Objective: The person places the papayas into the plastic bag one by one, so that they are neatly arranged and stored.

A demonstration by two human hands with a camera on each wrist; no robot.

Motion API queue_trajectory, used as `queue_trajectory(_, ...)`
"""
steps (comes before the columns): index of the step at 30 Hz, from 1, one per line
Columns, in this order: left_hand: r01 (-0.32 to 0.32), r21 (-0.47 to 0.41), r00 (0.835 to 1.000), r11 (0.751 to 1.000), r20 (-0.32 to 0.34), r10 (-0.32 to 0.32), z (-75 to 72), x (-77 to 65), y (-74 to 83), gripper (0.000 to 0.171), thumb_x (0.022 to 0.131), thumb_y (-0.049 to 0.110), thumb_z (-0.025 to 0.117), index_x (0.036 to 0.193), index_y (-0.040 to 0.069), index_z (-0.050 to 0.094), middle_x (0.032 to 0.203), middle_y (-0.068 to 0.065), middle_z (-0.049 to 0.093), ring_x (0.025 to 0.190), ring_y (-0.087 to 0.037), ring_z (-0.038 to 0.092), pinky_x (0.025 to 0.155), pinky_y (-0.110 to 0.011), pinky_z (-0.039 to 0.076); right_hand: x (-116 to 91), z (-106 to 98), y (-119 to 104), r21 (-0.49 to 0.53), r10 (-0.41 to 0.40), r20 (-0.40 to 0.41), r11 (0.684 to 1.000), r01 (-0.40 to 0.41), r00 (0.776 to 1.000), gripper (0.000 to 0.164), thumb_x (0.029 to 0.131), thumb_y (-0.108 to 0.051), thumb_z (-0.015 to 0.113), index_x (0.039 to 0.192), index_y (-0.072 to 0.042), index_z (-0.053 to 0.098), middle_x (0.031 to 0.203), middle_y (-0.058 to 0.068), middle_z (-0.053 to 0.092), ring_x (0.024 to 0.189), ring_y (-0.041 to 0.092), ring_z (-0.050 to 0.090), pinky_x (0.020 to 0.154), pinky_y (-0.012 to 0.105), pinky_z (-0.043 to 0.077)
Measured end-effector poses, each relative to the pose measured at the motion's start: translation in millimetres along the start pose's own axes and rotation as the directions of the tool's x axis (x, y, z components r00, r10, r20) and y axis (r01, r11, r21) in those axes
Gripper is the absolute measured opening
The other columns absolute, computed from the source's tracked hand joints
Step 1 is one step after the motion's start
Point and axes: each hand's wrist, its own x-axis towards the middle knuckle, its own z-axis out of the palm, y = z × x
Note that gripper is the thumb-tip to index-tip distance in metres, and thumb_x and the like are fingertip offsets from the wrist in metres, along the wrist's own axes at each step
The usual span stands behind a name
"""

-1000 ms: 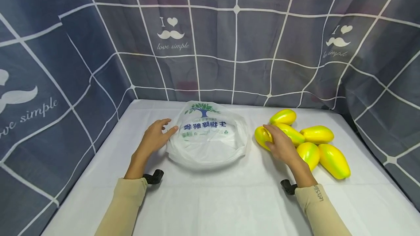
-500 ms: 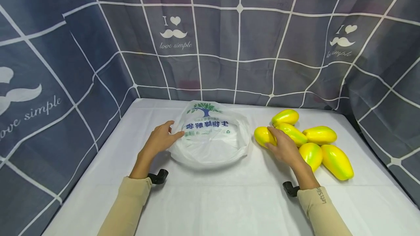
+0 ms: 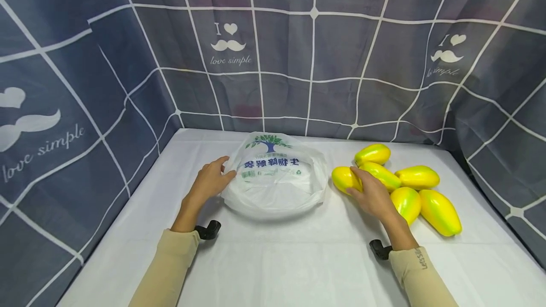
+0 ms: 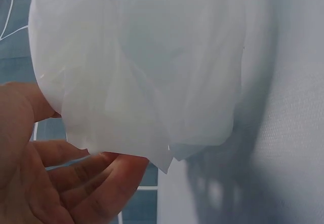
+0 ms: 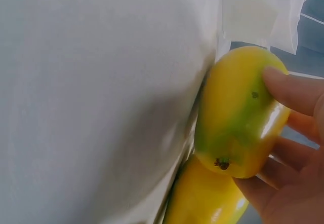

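In the head view, a white plastic bag (image 3: 273, 193) printed with a tree and characters lies puffed up at mid-table. My left hand (image 3: 210, 179) is at its left edge, and in the left wrist view the thumb and bent fingers (image 4: 109, 191) stand apart, some fingertips hidden behind the film. On the right, my right hand (image 3: 373, 193) grips a yellow-green mango (image 3: 342, 179). The right wrist view has the thumb on top of this mango (image 5: 235, 112), with the other fingers along its far side.
Several more mangoes lie grouped by the right hand, among them one at the back (image 3: 372, 154) and one at the right (image 3: 441, 212). A white cloth (image 3: 290, 269) covers the table. Dark checked curtains (image 3: 281, 46) enclose the back and sides.
The right hand's fingers sit farther toward the right end of the mango, which has shifted slightly left from the others. The left hand has moved a little at the bag's edge.
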Motion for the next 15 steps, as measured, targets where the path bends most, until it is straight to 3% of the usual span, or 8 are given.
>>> queue_trajectory(6, -0.003, 0.0, 1.0, 1.0, 0.003, 0.003, 0.8, -0.3, -0.2, 0.06, 0.096, 0.029, 0.056, 0.146, -0.002, 0.043, 0.116, -0.023, 0.061, 0.1, -0.038, 0.057, 0.086, -0.052, 0.045, -4, -7, -5, 0.063, -0.005, -0.122, 0.998, 0.012, 0.993, 0.064, 0.089, -0.012, 0.073, 0.142, 0.009, 0.043, 0.137, 0.029, 0.05, 0.122, 0.049, 0.047, 0.101, 0.061, 0.035)
queue_trajectory(11, -0.009, 0.002, 1.0, 1.0, -0.002, 0.009, -0.8, -1.1, 0.3, 0.06, 0.096, 0.029, 0.056, 0.147, 0.0, 0.043, 0.116, -0.022, 0.061, 0.098, -0.037, 0.057, 0.086, -0.051, 0.045, 2, -13, -18, 0.087, -0.095, -0.232, 0.989, 0.118, 0.968, 0.062, 0.086, -0.011, 0.077, 0.139, 0.006, 0.048, 0.13, 0.026, 0.057, 0.115, 0.045, 0.054, 0.097, 0.058, 0.038)
queue_trajectory(15, -0.013, -0.002, 1.0, 1.0, 0.001, 0.013, -2.7, -2.2, 0.3, 0.06, 0.096, 0.029, 0.056, 0.147, -0.001, 0.042, 0.117, -0.023, 0.061, 0.101, -0.038, 0.058, 0.087, -0.052, 0.045, 12, -16, -38, 0.098, -0.171, -0.25, 0.975, 0.201, 0.953, 0.062, 0.085, -0.009, 0.078, 0.139, 0.004, 0.05, 0.128, 0.024, 0.059, 0.112, 0.041, 0.057, 0.096, 0.055, 0.041)
